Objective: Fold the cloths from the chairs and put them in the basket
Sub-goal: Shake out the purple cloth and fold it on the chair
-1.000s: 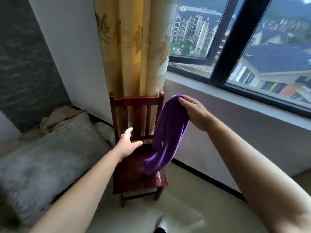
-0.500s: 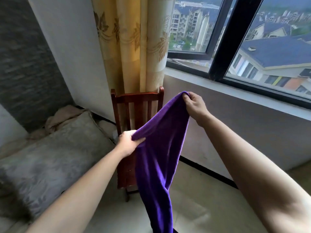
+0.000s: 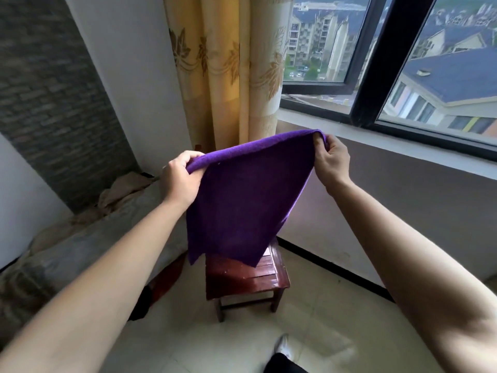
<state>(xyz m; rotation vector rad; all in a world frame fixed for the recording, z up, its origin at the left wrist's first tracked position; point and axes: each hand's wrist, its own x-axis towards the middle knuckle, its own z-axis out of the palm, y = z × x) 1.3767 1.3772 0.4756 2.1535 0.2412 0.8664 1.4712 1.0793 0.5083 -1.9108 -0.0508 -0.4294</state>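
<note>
Cloth held up by its top edge, both hands.
Your left hand and right hand each pinch a top corner of the purple cloth (soft, napped); top edge runs left-right, rising rightward, lower corners hanging above the glossy wooden chair.

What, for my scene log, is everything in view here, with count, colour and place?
purple cloth: one, purple, held up by its top edge in front of the chair
chair: one, dark red wood, on the floor by the curtain
curtain: one, yellow with leaf pattern, behind the chair
window: one, black frame, upper right
bedding: one heap, grey and beige, left of the chair
shoe: one, white, bottom edge
left hand: one, grips the cloth's top left corner
right hand: one, pinches the cloth's top right corner
</note>
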